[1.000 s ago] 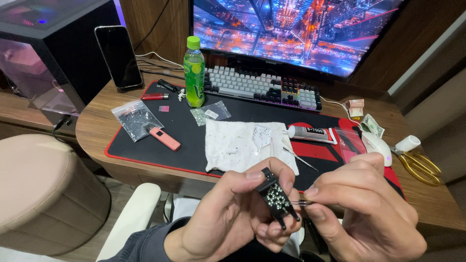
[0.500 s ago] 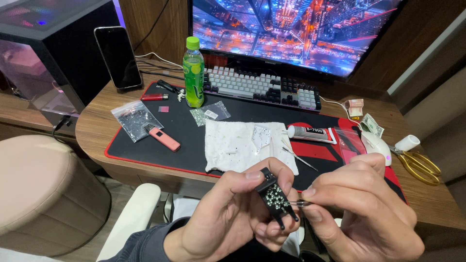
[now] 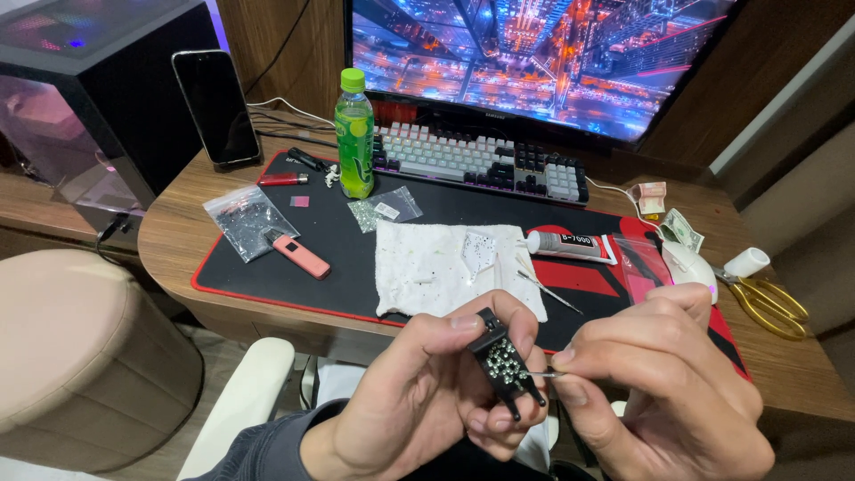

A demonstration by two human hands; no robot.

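Both hands (image 3: 427, 401) w/ black clip (image 3: 506, 363) near desk edge (image 3: 267, 307).

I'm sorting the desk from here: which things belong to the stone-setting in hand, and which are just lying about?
In use:
left hand holding the small black studded piece
right hand with a thin pick
white cloth
glue tube
bags of stones

Lying about:
green bottle
keyboard
phone
scissors
banknotes
pink device
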